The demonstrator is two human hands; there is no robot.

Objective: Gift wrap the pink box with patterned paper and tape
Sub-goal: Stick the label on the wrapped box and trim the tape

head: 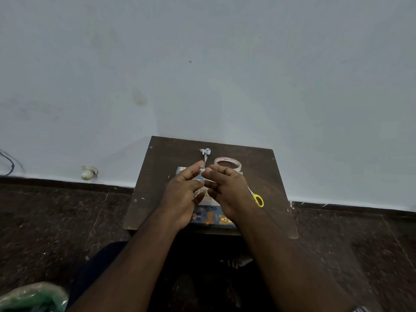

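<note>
At nine o'clock on the small dark brown wooden table (265, 176) our left hand (180, 194) hovers with fingers loosely curled toward the right hand (227, 190), fingertips nearly meeting; whether they pinch a bit of tape between them we cannot tell. Beneath both hands, at the table's centre, sits the box in blue animal-patterned paper (211, 216). At twelve o'clock lie a crumpled paper scrap (206, 152) and a beige tape roll (227, 163), and at three o'clock peek yellow-handled scissors (258, 200).
</note>
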